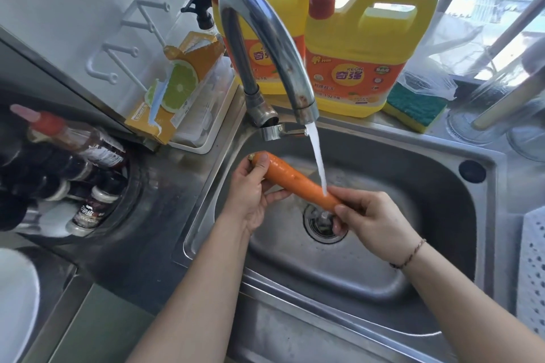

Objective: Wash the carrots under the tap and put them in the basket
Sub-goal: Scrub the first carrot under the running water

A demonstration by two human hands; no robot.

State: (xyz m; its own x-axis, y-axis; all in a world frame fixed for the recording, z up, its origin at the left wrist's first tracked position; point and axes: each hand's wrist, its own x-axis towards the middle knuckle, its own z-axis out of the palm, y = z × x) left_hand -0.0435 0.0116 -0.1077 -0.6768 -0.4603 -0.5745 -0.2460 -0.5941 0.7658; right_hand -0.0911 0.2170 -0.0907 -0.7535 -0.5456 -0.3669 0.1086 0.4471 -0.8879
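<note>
One orange carrot (298,180) lies slanted over the steel sink (427,244), above the drain. My left hand (250,194) grips its thick upper end, thumb on top. My right hand (371,218) pinches the thin lower end near the drain. Water runs from the curved steel tap (265,38) and strikes the carrot close to my right fingers. A white perforated basket (532,268) shows at the right edge, beside the sink.
Two yellow detergent jugs (362,53) stand behind the tap, with a green and yellow sponge (415,107) to their right. A lemon-print box (177,88) sits in a tray at the left. Sauce bottles (76,162) crowd the left counter.
</note>
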